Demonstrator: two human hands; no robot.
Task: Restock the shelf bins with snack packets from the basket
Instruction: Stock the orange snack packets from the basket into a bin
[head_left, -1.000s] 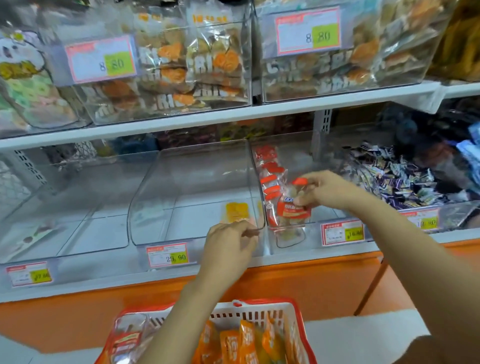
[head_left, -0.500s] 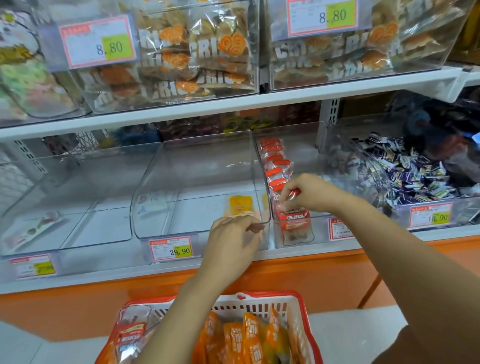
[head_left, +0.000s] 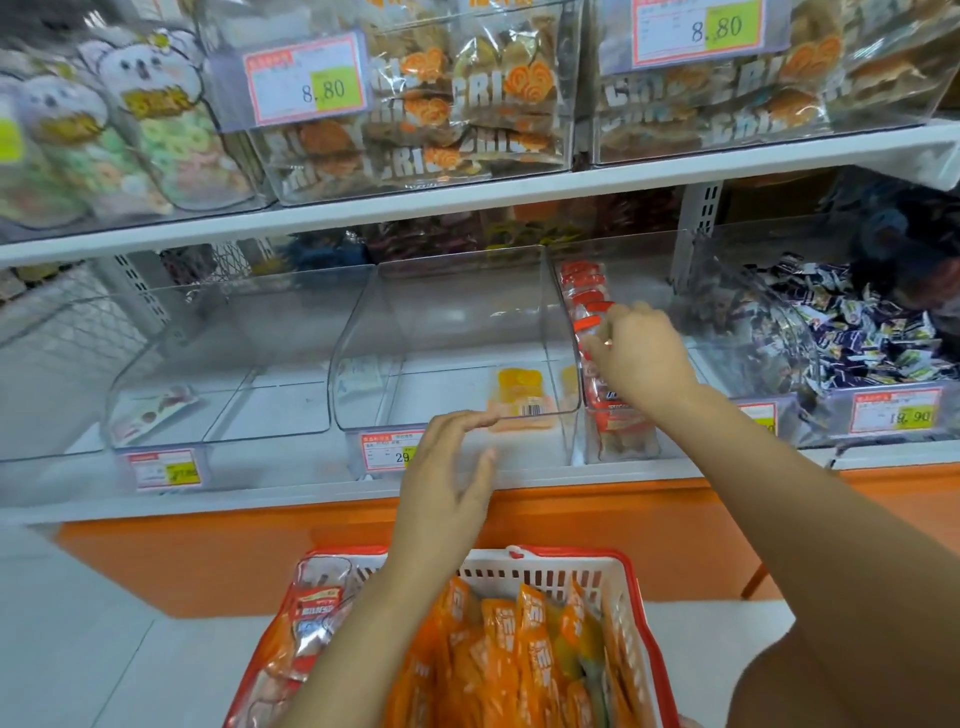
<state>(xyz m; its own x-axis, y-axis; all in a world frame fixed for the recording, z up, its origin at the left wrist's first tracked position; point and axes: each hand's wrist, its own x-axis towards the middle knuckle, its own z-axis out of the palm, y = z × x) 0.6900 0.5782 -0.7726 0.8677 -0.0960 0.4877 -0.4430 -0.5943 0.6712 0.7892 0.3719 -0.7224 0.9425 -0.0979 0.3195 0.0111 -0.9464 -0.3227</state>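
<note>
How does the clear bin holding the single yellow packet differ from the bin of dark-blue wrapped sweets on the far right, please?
The yellow-packet bin holds only one yellow packet, lying flat near its front; the sweets bin is piled with many small wrapped sweets. The yellow-packet bin's price tag is partly covered by the left hand; the sweets bin's tag shows fully, reading 19.90. Both are clear plastic on the same lower shelf.

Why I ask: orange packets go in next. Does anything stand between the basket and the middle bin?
Only the left hand, open before the front wall of the bin, its forearm crossing over the basket. Nothing else visible.
</note>
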